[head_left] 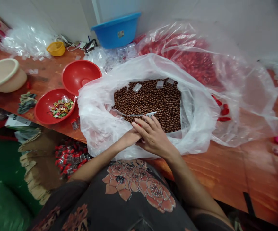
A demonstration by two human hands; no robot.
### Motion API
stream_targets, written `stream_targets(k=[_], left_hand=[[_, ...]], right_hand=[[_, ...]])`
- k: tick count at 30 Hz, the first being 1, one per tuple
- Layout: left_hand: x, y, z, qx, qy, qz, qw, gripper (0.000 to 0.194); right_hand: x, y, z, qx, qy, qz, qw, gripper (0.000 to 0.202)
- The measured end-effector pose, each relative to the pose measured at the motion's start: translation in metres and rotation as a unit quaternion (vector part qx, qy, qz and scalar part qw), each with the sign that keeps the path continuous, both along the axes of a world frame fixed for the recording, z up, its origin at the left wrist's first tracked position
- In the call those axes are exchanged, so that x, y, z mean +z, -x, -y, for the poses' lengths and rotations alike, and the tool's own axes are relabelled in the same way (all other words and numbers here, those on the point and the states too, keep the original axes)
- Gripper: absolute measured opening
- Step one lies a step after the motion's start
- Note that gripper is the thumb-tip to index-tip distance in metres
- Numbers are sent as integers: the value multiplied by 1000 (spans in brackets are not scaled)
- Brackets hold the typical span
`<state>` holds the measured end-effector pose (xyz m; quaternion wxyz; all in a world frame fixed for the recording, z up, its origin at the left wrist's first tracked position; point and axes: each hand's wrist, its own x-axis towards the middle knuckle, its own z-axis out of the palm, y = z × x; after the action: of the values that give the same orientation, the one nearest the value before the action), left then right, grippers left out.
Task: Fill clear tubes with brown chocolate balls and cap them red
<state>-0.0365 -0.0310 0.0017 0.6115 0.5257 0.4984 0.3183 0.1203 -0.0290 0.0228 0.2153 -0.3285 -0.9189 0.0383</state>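
My right hand (153, 134) lies with stretched fingers across the front of my left hand (130, 138), over the near edge of a white plastic bag (93, 106). Most of my left hand's fingers are hidden; they seem curled, and a bit of red shows at them, too small to name. The bag is open and full of small round brown balls (153, 99). On the balls rest a clear small container (137, 87), another clear container (160, 84) and a thin, pale, flat strip (151, 113) just beyond my fingertips.
Left of the bag are a red bowl of wrapped sweets (42, 109), another red bowl (81, 72) and a cream basin (6, 75). Behind stands a blue basin (118, 30). A clear bag of red pieces (192, 61) lies right. Below the table are red-capped containers (71, 157).
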Motion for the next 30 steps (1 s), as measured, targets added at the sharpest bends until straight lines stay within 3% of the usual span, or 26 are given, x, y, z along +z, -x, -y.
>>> stream_targets(k=[3,5,11,16,20,23,25,30], left_hand=[[1,5,3,-36,3,-47,998,26],[5,7,5,-23,11,-32,999,29],[14,2,7,100,93,168,976,47],[18,-4,5,171,78,170,968,68],[20,1,6,154,-12,85,984,62],[14,2,7,102,21,36,994,64],[8,1,8,112,22,21,993,58],[3,1,12,157,-75,57,983,41]], right_hand=[[2,-3,-3,-8,1,-2,1000,71],[-1,-5,-3,-32,0,-23,999,69],[-22,7,12,-112,14,-91,990,76],[-33,19,16,-114,19,-93,989,72],[-33,17,11,-121,-9,-129,984,61],[-29,15,8,-122,-34,-126,984,55],[-26,16,7,-109,-31,-112,987,57],[-23,24,8,-88,-38,-106,990,53]])
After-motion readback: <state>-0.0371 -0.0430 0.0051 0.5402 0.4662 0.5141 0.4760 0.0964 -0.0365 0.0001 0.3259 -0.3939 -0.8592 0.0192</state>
